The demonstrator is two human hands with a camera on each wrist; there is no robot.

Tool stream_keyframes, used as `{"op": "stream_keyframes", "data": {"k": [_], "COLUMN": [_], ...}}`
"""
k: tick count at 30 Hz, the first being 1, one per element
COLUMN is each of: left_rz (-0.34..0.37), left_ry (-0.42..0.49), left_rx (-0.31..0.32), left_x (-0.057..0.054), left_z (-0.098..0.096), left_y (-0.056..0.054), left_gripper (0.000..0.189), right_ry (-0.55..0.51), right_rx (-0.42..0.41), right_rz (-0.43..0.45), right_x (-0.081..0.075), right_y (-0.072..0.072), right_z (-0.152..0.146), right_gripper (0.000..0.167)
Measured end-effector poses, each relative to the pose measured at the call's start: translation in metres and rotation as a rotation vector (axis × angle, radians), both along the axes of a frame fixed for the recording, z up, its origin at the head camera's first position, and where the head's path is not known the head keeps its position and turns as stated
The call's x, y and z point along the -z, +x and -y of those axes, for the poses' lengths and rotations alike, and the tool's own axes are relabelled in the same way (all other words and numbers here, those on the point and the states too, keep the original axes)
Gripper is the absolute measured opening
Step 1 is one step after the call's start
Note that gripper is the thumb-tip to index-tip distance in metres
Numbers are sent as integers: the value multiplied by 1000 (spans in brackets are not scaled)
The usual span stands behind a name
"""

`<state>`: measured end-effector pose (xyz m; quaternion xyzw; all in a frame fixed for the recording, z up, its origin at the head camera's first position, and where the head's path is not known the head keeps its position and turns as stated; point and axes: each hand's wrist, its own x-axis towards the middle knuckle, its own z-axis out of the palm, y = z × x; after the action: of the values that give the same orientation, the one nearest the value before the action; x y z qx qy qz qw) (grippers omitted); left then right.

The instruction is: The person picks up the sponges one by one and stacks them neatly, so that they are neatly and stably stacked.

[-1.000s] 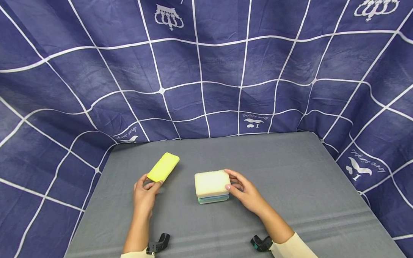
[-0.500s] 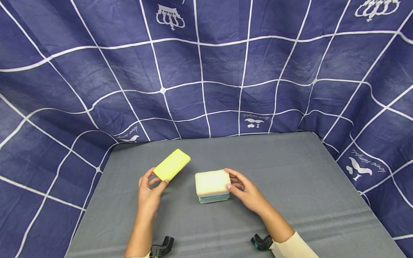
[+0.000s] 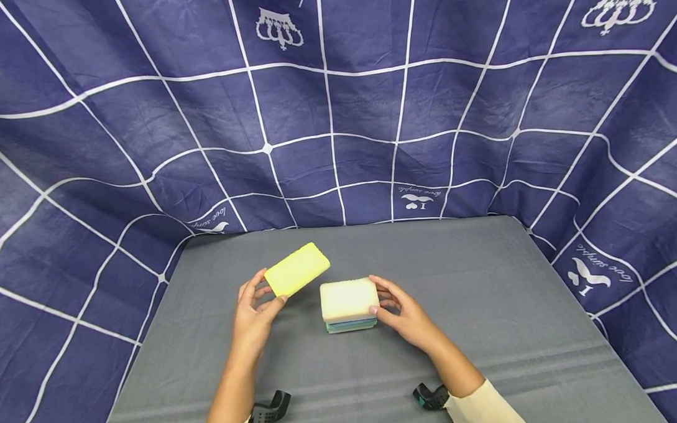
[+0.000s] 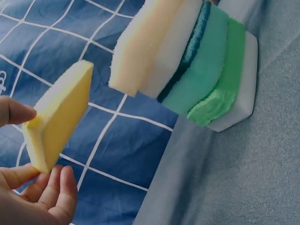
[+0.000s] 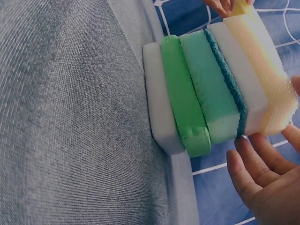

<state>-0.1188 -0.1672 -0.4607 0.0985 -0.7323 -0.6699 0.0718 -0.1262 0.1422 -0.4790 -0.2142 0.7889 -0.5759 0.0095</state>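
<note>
My left hand [image 3: 254, 320] pinches one end of a yellow sponge [image 3: 297, 270], thumb on one edge and fingers on the other. The sponge is tilted in the air, just left of a stack of sponges. On top of that stack is a cream sponge [image 3: 349, 300]. Below it, the left wrist view shows a white block [image 4: 171, 44], a teal sponge [image 4: 199, 75] with a dark scouring side, a bright green piece [image 4: 220, 93] and a white bottom block [image 4: 241, 101]. My right hand [image 3: 407, 320] grips the cream sponge's right end with thumb and index finger; its other fingers reach beside the layers.
A grey cloth [image 3: 487, 306] covers the table under the stack. Dark blue curtains [image 3: 363, 105] with white grid lines rise behind and at both sides. Black wrist devices [image 3: 269, 410] sit at both wrists.
My left hand has carried the yellow sponge rightward and slightly up, closer to the stack, turning it flatter. The right hand and the stack have stayed in place.
</note>
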Motion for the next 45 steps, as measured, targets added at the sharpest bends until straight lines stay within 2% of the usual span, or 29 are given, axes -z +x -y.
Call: {"op": "stream_keyframes", "data": {"k": [1,3,10,13,21,29,33,45], "left_rz": [-3,-13,-39,-56,-138,-151,-146,-142], "left_ry": [2,8,0,-25,-75,-136,-163,-192], "left_rx": [14,43,159,196,279,357,384,401], "left_x": [-1,-2,-5,-5,2,11,14,17], "left_z": [-1,-2,-11,-15,-26,-36,-40,-46], "left_y": [0,1,5,6,6,5,4,2], "left_gripper": [70,70,73,73,75,75,74,76], "right_ry": [4,15,37,32,14,19,20,36], "right_rx": [-1,-1,17,16,4,7,12,41], "right_rz": [8,17,11,3,-16,-13,9,20], "right_x": [-5,-5,22,28,30,29,29,31], "right_y": [2,2,-9,-12,-11,-11,-10,-10], "right_z": [1,1,-2,-3,-4,-3,-3,-3], "right_gripper": [61,63,71,73,74,77,78,79]}}
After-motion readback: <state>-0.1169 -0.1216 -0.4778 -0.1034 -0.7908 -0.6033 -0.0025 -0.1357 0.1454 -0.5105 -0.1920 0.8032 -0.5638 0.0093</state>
